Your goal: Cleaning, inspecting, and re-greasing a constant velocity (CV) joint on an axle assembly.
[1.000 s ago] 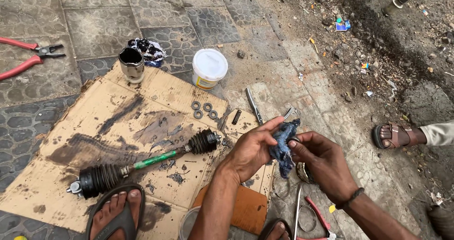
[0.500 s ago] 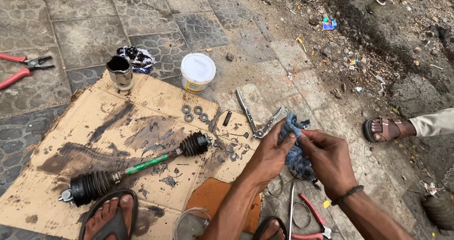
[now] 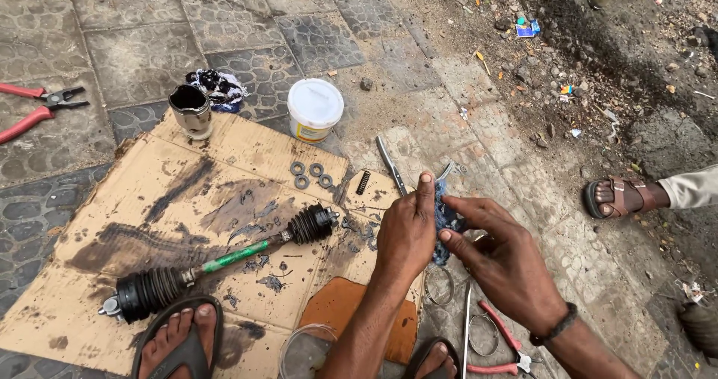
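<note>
Holding a blue rag (image 3: 447,222) between them, the left hand (image 3: 406,229) and right hand (image 3: 499,258) both pinch the cloth, fingers closed on it, above the right edge of a greasy cardboard sheet (image 3: 134,199). Nearby on the cardboard lies an axle shaft (image 3: 217,263) with black rubber boots. Beyond it sit three washers (image 3: 308,173), a metal cup (image 3: 190,111) and a white tub (image 3: 315,108). Red pliers (image 3: 37,110) lie far left on the paving.
</note>
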